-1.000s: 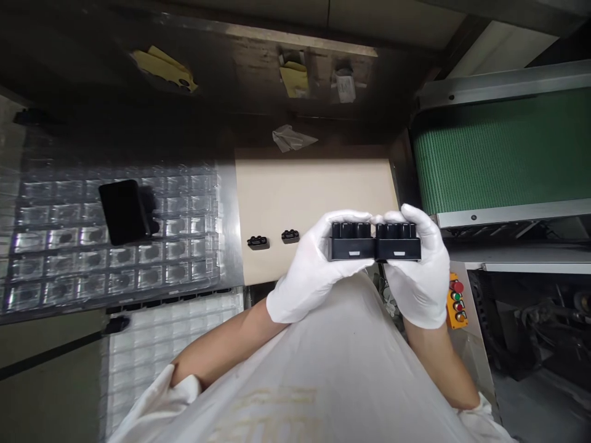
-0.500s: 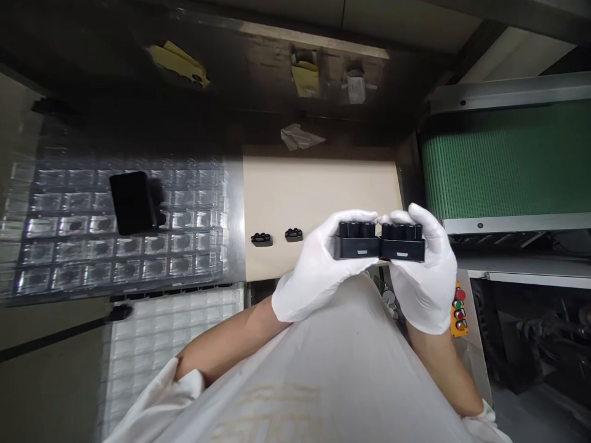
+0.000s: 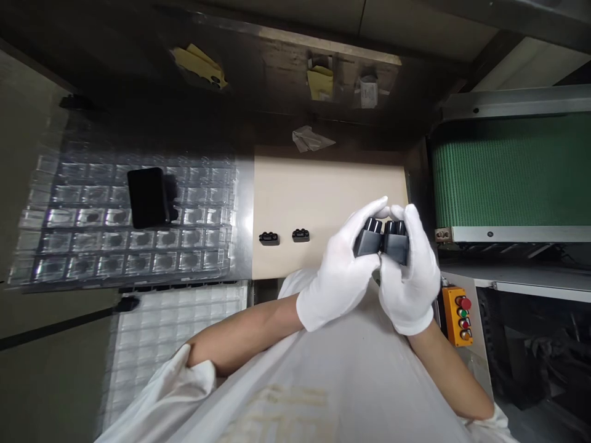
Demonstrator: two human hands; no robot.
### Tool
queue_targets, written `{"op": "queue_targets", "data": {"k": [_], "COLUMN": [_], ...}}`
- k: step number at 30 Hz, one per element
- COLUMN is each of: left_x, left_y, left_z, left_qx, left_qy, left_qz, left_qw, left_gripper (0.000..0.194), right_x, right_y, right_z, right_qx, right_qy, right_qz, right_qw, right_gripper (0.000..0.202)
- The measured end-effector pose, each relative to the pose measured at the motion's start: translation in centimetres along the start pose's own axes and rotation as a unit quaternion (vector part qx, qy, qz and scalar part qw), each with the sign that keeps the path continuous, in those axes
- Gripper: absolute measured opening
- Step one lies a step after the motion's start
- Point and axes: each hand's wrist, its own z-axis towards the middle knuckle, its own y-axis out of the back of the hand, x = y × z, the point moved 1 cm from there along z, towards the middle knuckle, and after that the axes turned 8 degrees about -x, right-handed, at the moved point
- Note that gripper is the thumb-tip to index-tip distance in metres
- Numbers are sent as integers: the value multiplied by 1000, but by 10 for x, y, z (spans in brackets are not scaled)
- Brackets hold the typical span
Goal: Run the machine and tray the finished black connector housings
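Two black ribbed parts are held side by side above the front right of the beige mat (image 3: 323,191). My left hand (image 3: 344,271), in a white glove, is closed round the left black part (image 3: 368,239). The right black part (image 3: 396,242) is gripped in my right hand (image 3: 410,277), also gloved in white. Both parts are turned at an angle, their inner edges close together. Two small black pieces, one at the mat's left edge (image 3: 269,238) and one beside it (image 3: 300,235), rest to the left of my hands.
Clear compartment trays (image 3: 106,264) lie at left, with a black box-like object (image 3: 148,198) on them. Crumpled wrapping (image 3: 311,139) sits behind the mat. A green conveyor (image 3: 512,172) and an orange button box (image 3: 458,317) are at right.
Both hands have turned the two black parts, so their broad fronts now look narrower and slanted. The whole view has shifted slightly, with the trays and mat appearing farther right.
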Motion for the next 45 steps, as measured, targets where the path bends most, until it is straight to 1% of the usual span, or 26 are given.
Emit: {"op": "queue_targets", "data": {"k": [2, 6, 9, 12, 14, 15, 17, 19, 22, 24, 31, 39, 45], "left_x": [3, 10, 13, 10, 6, 4, 2, 3, 7, 10, 12, 13, 13], "left_y": [1, 8, 16, 24, 27, 28, 27, 25, 24, 23, 23, 25, 26], "left_z": [1, 2, 1, -3, -7, -9, -13, -15, -17, -18, -17, -17, -18], "left_qx": [12, 39, 68, 101, 108, 102, 76, 47, 20, 14, 14, 11, 0], "left_qy": [16, 57, 69, 45, 4, -25, -78, -107, -101, -94, -73, -76, -78], "left_qz": [-12, -25, -22, 3, 44, 69, 103, 102, 71, 57, 33, 22, 24], "left_qw": [1000, 997, 995, 994, 993, 992, 989, 988, 992, 994, 997, 997, 997], "left_gripper": [76, 72, 66, 62, 57, 54, 53, 60, 74, 77, 80, 80, 79], "right_x": [-5, -13, -15, -13, -10, -8, -3, 1, 4, 5, 3, 1, 4], "right_y": [-2, -2, 0, 6, 11, 14, 19, 22, 23, 23, 25, 25, 24], "right_z": [-3, -10, -14, -14, -12, -10, -5, -1, 0, -2, -7, -7, -5], "right_qx": [0, 2, -4, -35, -61, -72, -89, -90, -83, -84, -82, -75, -74], "right_qy": [0, -32, -48, -99, -148, -165, -171, -153, -146, -146, -146, -128, -109], "right_qz": [5, 22, 36, 72, 105, 117, 126, 126, 124, 118, 83, 105, 74], "right_qw": [1000, 999, 998, 992, 981, 977, 973, 976, 978, 979, 982, 983, 988], "right_gripper": [72, 64, 61, 52, 49, 50, 56, 61, 66, 68, 61, 64, 67]}}
